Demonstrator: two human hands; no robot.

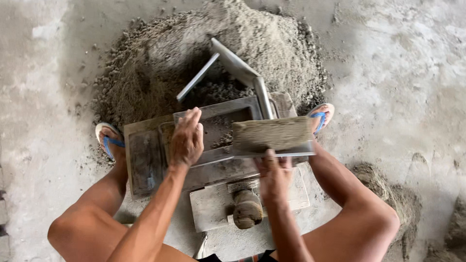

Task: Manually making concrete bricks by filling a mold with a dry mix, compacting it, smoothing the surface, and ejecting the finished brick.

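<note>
My left hand (186,138) rests flat, fingers spread, on the rim of the metal mould (213,127), which sits on a wooden board (145,162) between my feet. My right hand (274,175) grips the flat scraper board (272,137), loaded with damp mix, held over the mould's right side. The mould appears only partly filled; levelling is not yet done. Behind it the sand-cement heap (218,53) holds a metal scoop (233,65). A wooden tamper (247,208) lies on the slab near my knees, clear of the work. Blue sandals (109,138) flank the board.
</note>
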